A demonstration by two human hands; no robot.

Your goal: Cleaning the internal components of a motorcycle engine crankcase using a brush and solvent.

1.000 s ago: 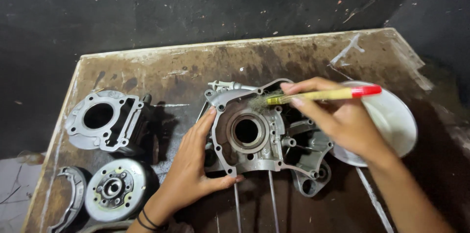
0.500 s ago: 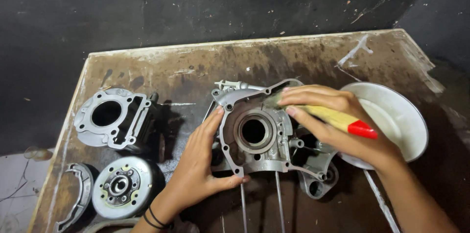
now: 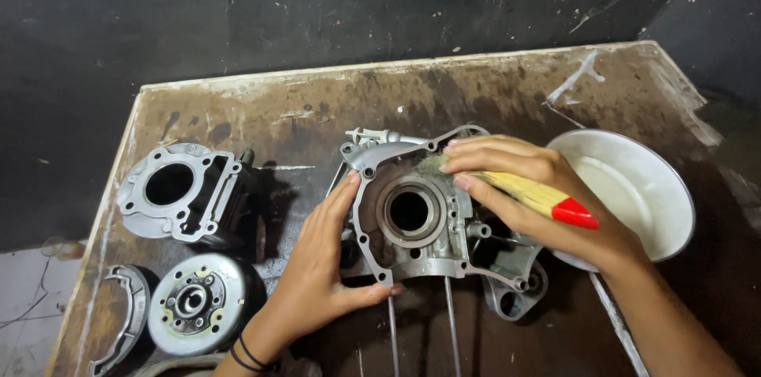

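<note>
Engine crankcase half lies flat mid-bench, open face & bearing bore up. Paintbrush w/ yellow handle, red end: long axis runs diagonal, bristles up-left on the case's upper rim, red end down-right. Right hand comes in from lower right, fingers wrapped round the brush. Left hand open, flat against case's left edge, thumb under lower rim. White bowl just right; cylinder block & flywheel well left.
</note>
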